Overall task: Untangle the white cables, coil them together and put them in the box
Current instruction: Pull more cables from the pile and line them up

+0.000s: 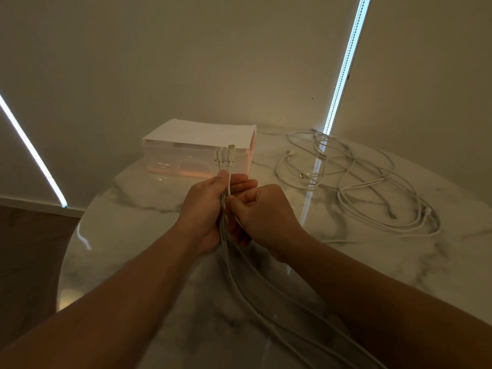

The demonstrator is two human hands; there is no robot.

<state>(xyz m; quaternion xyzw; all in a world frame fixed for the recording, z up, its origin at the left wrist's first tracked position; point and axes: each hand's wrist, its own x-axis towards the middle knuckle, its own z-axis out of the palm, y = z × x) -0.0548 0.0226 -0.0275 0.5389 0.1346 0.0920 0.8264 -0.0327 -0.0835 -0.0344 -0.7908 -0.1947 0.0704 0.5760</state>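
- Far L: bright light strip (29, 150) slants down the wall to the skirting. Dark floor (32, 249) lies below it.
- Round marble tabletop (133, 203), glossy w/ grey veins, carries everything else.
- Translucent plastic box (197, 155) w/ a white lid sits at the back of the tabletop, L of centre, against the wall. Lid is on and no cable is in it.
- Left hand (205, 209) is raised over the tabletop in front of the box. Its fingers (245, 185) are curled round a bunch of white cables (231, 262), held upright.
- Plug ends (225, 157), approx four, stick up side by side above the left hand, lined up close together. One is a bit taller than the rest.
- Below the hands the bunch hangs down and trails toward the bottom edge, strands fanning apart over the tabletop.
- Right hand (263, 217) touches the left one. Its fingers (249, 199) are curled tight, thumb + forefinger pinching one strand of the bunch just under the left hand's grip.
- R side: loose cables (372, 182), also white, lie in overlapping tangled loops on the tabletop, well apart from the box. A couple of connector tips show among them. Can't tell if they join the held bunch.
- Far R: second light strip (343, 70) runs down the wall, w/ its reflection crossing the tangle.
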